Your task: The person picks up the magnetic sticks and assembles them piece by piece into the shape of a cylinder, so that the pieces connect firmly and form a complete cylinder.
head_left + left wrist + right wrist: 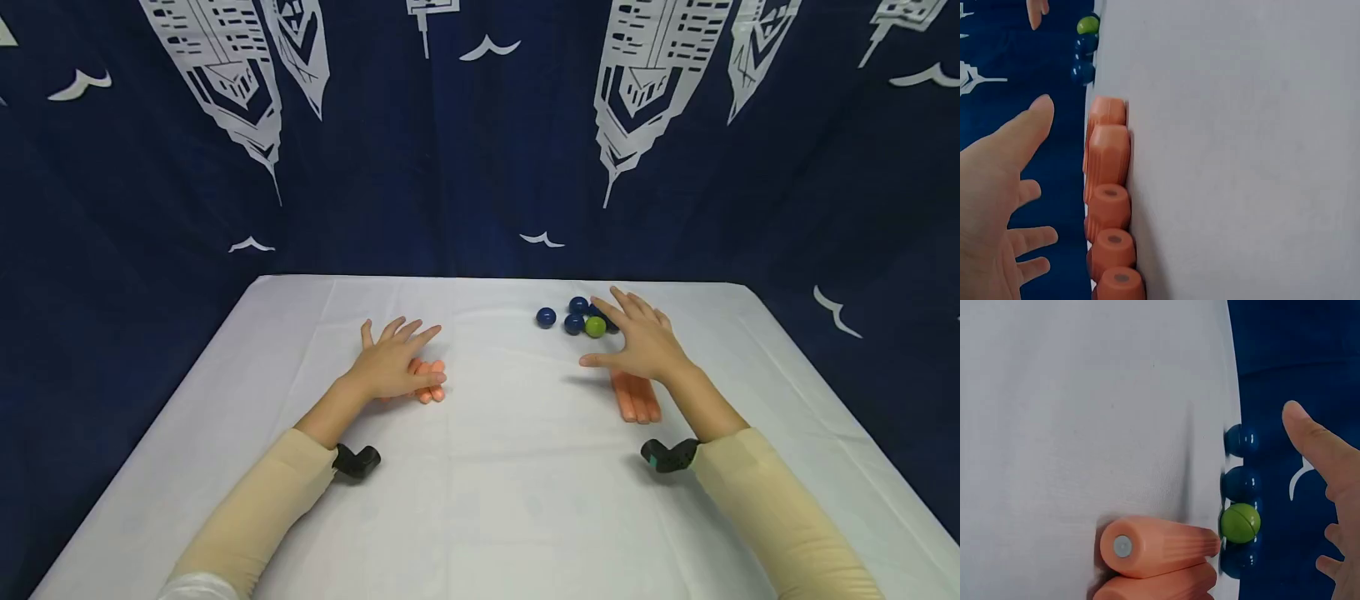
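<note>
My left hand (390,367) hovers with fingers spread over several orange tapered plastic pieces with ribbed sides (1109,153); it grips none of them and partly hides them in the head view. The left wrist view shows dark round hollows in the ends of some. On the right side, my right hand (639,342) is spread above another group of orange tapered pieces (1159,547), one with a grey disc in its end. Just beyond its fingers sit several shiny dark blue balls (546,317) and a green ball (596,327), some overlapped by the fingers.
A white cloth (495,500) covers the table, with a far edge just behind the balls. A dark blue curtain (450,167) with white building and bird prints hangs behind and beside it. Black wrist mounts (357,462) stick out below both sleeves.
</note>
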The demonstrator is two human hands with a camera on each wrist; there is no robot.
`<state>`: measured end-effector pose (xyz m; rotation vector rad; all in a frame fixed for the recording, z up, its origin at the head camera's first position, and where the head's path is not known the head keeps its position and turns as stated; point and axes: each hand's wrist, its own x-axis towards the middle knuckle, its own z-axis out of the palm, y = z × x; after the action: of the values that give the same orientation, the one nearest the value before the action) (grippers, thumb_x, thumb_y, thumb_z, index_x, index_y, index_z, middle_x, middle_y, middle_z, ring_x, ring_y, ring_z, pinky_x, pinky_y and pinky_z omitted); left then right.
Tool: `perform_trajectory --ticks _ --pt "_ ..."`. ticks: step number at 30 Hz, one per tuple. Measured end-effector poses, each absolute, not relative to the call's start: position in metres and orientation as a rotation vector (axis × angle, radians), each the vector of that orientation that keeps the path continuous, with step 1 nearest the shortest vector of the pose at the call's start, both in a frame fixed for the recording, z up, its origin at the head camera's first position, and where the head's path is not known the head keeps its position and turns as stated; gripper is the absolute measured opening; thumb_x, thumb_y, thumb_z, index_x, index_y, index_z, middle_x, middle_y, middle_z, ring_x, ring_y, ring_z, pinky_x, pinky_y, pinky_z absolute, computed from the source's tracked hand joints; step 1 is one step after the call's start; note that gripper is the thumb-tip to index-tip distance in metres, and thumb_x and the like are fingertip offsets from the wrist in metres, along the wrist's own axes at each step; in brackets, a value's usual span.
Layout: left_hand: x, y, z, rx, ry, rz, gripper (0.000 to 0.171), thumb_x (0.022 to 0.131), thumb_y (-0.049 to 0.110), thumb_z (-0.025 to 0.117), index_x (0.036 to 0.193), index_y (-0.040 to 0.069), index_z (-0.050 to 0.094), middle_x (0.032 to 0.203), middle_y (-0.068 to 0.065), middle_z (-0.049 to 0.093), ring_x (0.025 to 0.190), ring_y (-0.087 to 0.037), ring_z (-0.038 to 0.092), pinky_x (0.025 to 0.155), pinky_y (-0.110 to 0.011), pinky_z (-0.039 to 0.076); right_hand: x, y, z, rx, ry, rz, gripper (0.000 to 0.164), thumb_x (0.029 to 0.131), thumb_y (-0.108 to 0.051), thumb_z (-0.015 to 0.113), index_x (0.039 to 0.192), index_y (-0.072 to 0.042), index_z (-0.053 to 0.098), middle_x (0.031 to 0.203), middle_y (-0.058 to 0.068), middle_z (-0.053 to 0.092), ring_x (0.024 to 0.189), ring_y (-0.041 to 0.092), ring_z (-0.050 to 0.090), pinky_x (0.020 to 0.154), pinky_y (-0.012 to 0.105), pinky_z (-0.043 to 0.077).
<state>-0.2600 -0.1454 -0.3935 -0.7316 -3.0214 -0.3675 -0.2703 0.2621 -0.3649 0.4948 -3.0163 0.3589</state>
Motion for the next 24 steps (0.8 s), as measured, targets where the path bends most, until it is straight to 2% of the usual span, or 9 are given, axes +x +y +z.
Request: perform_trajectory --ticks 9,13,17,20,24 --pt "-0.253 -0.138 -0.397 -0.723 -2.967 -0.394 0.073 0.088 0.059 0.059 0.146 0.018 0.046 0.148 -0.013 0.044 0.138 -0.035 0.032 0.105 -0.071 0.004 -0.285 0.273 -0.372 0.4 -3.029 0.532 0.088 0.086 -0.058 0.064 0.152 -0.011 0.031 0.157 0.025 0.017 0.14 0.05 0.015 0.102 0.072 0.015" --pt "-0.247 -0.133 -0.397 -0.751 -2.943 -0.401 0.066 0.089 0.05 0.063 0.143 0.015 0.05 0.144 -0.013 0.048 0.136 -0.033 0.036 0.106 -0.068 0.01 -0.292 0.276 -0.376 0.381 -3.048 0.585 0.079 0.09 -0.042 0.064 0.151 -0.006 0.031 0.155 0.028 0.02 0.139 0.051 0.018 0.101 0.072 0.018" --pt "-0.242 -0.127 -0.397 -0.766 -2.945 -0.41 0.057 0.09 0.041 0.065 0.139 0.013 0.054 0.14 -0.011 0.053 0.133 -0.031 0.041 0.107 -0.065 0.014 -0.298 0.277 -0.378 0.348 -3.071 0.645 0.073 0.091 -0.029 0.062 0.15 -0.001 0.029 0.153 0.03 0.022 0.138 0.052 0.019 0.102 0.072 0.018" --pt "-0.24 -0.124 -0.397 -0.765 -2.94 -0.395 0.054 0.091 0.039 0.064 0.137 0.013 0.056 0.137 -0.01 0.055 0.131 -0.03 0.044 0.107 -0.063 0.018 -0.302 0.277 -0.377 0.326 -3.083 0.675 0.072 0.091 -0.027 0.061 0.15 0.001 0.029 0.152 0.031 0.024 0.137 0.052 0.02 0.103 0.071 0.018" --pt "-0.239 -0.121 -0.399 -0.733 -2.912 -0.38 0.049 0.091 0.036 0.064 0.132 0.011 0.06 0.13 -0.009 0.06 0.124 -0.031 0.049 0.103 -0.057 0.03 -0.306 0.277 -0.378 0.305 -3.096 0.683 0.071 0.09 -0.026 0.06 0.148 0.003 0.03 0.15 0.033 0.026 0.136 0.052 0.023 0.105 0.068 0.02"
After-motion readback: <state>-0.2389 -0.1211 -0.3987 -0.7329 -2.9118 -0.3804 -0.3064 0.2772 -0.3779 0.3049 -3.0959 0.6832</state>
